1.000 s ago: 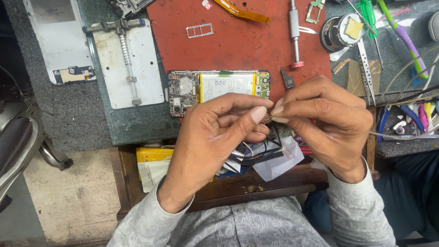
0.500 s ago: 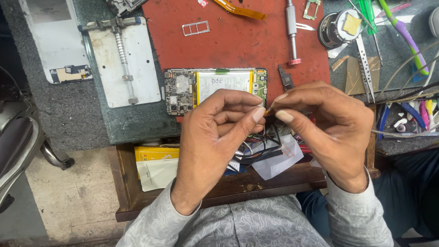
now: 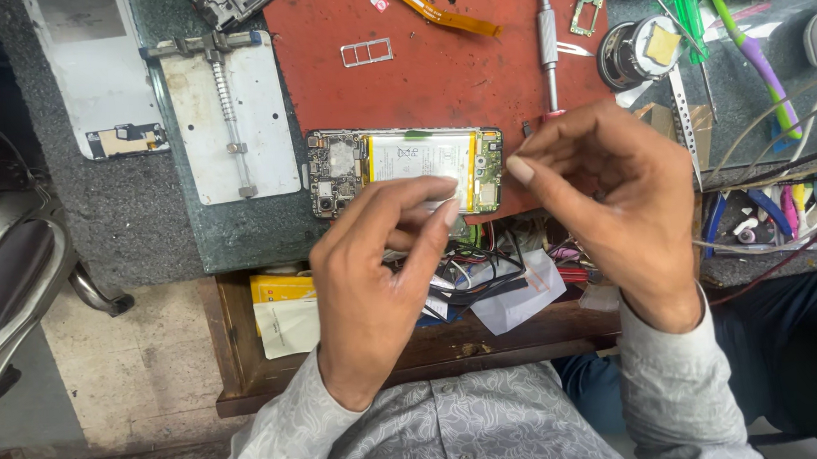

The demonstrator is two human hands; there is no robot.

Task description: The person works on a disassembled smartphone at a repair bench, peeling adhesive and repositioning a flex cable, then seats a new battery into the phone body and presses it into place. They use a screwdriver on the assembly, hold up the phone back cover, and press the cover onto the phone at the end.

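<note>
The hands, pinched together a moment earlier, are now parted. The left hand [image 3: 378, 267] is loosely curled, the right hand [image 3: 609, 202] half open, nothing visibly gripped. Beyond them the opened phone [image 3: 404, 165] is seen on the red mat [image 3: 438, 72]; judged light and fragile, best held by its edges.

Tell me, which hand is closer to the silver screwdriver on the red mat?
Right. The right hand sits just below the screwdriver tip, fingers nearly at it. The left hand is farther, down-left over the opened phone.

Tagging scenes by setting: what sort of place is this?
Most likely a phone repair bench: an opened phone lies on a red mat, beside a screwdriver and a SIM tray.
</note>
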